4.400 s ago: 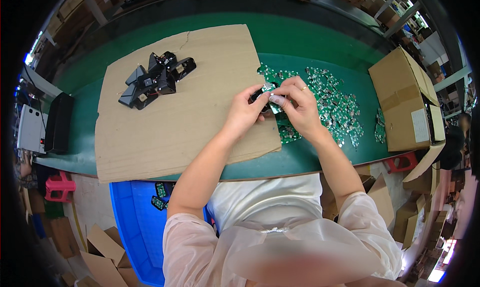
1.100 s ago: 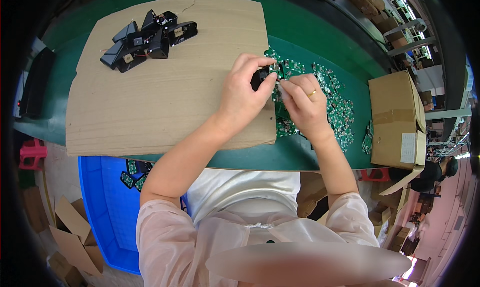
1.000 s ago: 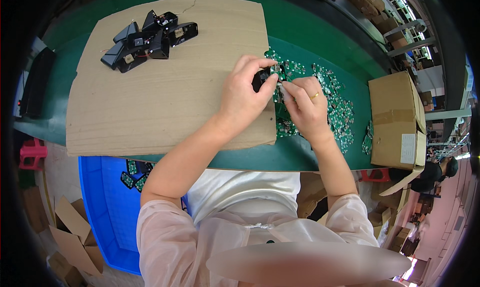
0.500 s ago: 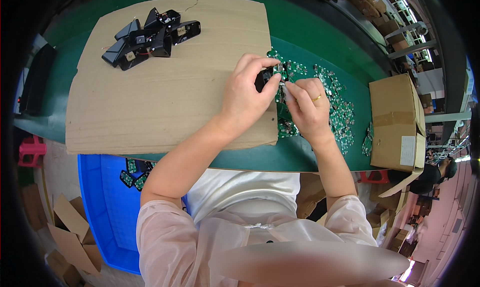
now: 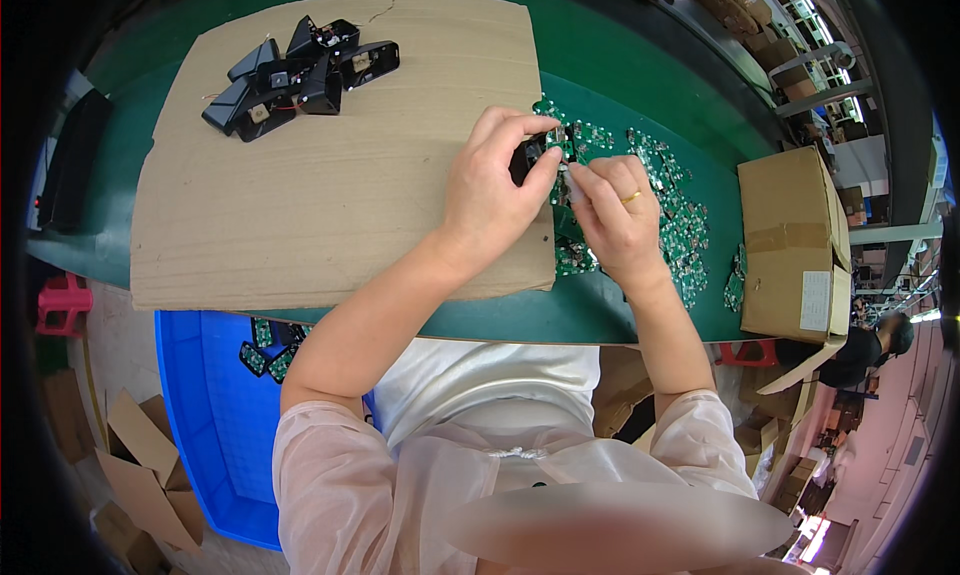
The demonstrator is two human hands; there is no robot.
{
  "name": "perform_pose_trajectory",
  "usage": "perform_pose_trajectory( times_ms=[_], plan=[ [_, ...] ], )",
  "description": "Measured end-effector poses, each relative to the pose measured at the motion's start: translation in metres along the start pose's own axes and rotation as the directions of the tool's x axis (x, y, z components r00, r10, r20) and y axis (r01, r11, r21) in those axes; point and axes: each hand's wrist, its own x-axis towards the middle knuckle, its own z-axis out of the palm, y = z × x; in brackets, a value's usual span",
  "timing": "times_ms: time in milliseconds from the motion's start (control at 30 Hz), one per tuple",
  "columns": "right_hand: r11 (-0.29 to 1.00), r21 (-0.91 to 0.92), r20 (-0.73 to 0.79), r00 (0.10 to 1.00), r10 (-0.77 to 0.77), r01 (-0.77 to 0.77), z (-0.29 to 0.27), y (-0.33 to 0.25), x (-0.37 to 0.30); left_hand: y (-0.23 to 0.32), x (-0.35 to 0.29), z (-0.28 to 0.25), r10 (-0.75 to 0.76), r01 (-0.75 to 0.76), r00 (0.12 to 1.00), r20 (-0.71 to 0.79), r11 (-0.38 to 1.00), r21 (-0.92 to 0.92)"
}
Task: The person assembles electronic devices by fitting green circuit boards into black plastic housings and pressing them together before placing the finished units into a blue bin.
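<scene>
My left hand (image 5: 490,185) is closed around a black plastic housing (image 5: 524,159), fingers and thumb on opposite sides of it. A small green circuit board (image 5: 556,138) shows at the housing's right side, between finger and thumb. Close against it, my right hand (image 5: 625,220) pinches with thumb and forefinger; a small whitish bit shows at its fingertips, too little to name. Both hands are over the right edge of a flat cardboard sheet (image 5: 330,205). Many loose green circuit boards (image 5: 680,225) lie right of and beneath the hands. Several black housings (image 5: 320,80) are heaped at the sheet's far left.
A cardboard box (image 5: 785,245) stands at the right end of the green table (image 5: 520,320). Below the table's front left is a blue bin (image 5: 215,425) with several boards in black frames (image 5: 256,359). An open carton (image 5: 150,455) sits on the floor. Another person (image 5: 865,355) is far right.
Almost nothing differs. Both hands stay in place on the housing, with only a slight shift at the right fingertips.
</scene>
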Motion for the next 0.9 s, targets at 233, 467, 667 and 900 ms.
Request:
perform_pose_trajectory(
  times_ms=[233, 467, 667, 900],
  plan=[
    [0.999, 0.031, 0.039, 0.999, -0.035, 0.034, -0.003, 0.004, 0.001, -0.001, 0.001, 0.000, 0.028, -0.026, 0.999, 0.026, 0.998, -0.051],
    [0.445, 0.638, 0.291, 0.731, 0.617, -0.629, -0.005, -0.007, -0.006, 0.001, -0.001, 0.000, 0.019, -0.014, 0.998, 0.052, 0.994, -0.104],
    [0.174, 0.703, 0.410, 0.593, 0.693, -0.690, 0.006, -0.019, -0.009, 0.002, -0.001, 0.001, -0.029, 0.043, 0.995, 0.096, 0.989, -0.141],
    [0.043, 0.759, 0.384, 0.500, 0.776, -0.650, 0.011, -0.029, 0.002, -0.003, -0.003, 0.001, -0.035, 0.051, 0.994, 0.100, 0.986, -0.158]
  ],
)
